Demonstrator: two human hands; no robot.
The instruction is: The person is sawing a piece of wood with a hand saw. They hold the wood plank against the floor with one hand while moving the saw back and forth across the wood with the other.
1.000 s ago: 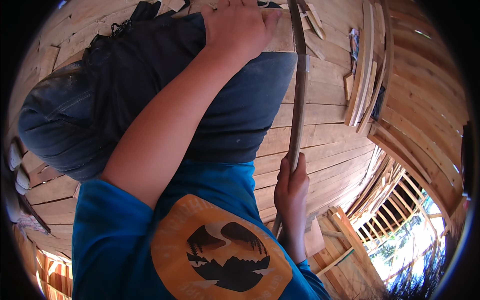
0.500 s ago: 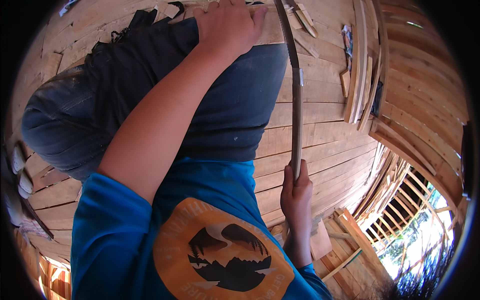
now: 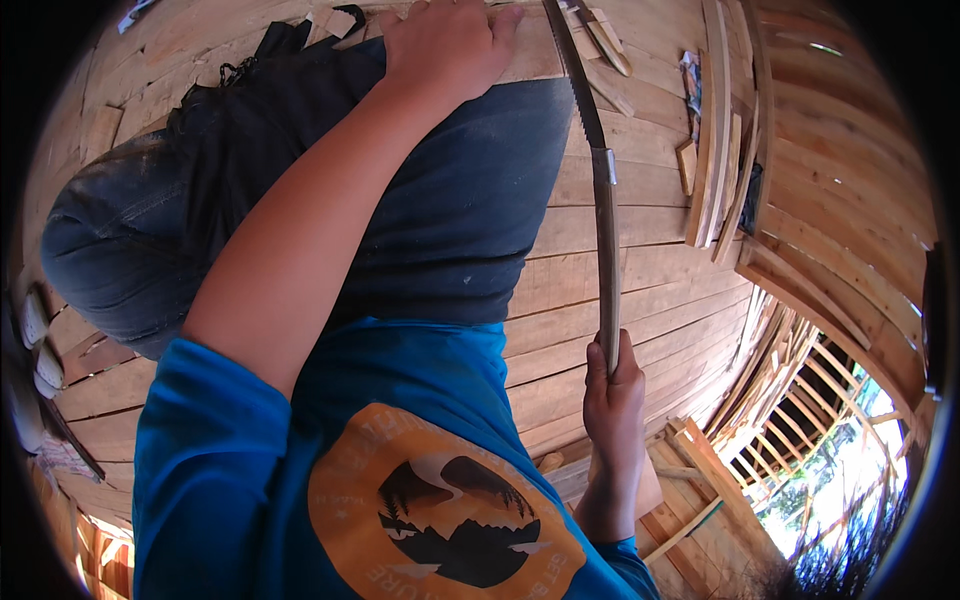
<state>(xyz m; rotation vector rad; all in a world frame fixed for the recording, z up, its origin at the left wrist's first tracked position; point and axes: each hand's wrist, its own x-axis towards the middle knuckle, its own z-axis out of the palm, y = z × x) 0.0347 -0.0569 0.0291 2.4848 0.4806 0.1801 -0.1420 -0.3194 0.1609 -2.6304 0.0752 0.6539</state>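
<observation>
My right hand (image 3: 613, 395) is closed round the long wooden handle of a handsaw (image 3: 607, 240). Its dark, toothed blade reaches up past the right end of a light wooden board (image 3: 535, 55). The blade appears to meet the board near the top edge of the view, but the contact cannot be made out. On that board rests my left hand (image 3: 440, 45), palm down, thumb apart from the fingers; the fingertips lie close to the picture's upper edge. My bent leg in dark trousers (image 3: 470, 180) is just below the board.
Wooden planks (image 3: 630, 270) form the floor. Offcuts (image 3: 605, 40) lie right of the blade, and long boards (image 3: 710, 130) are stacked farther right beside a plank wall (image 3: 850, 150). A slatted wooden railing (image 3: 800, 420) stands at lower right. Pale shoes (image 3: 45, 350) sit far left.
My right hand and the saw handle have shifted slightly right and back toward me, drawing the blade along. My left hand has moved a little to the left with the board.
</observation>
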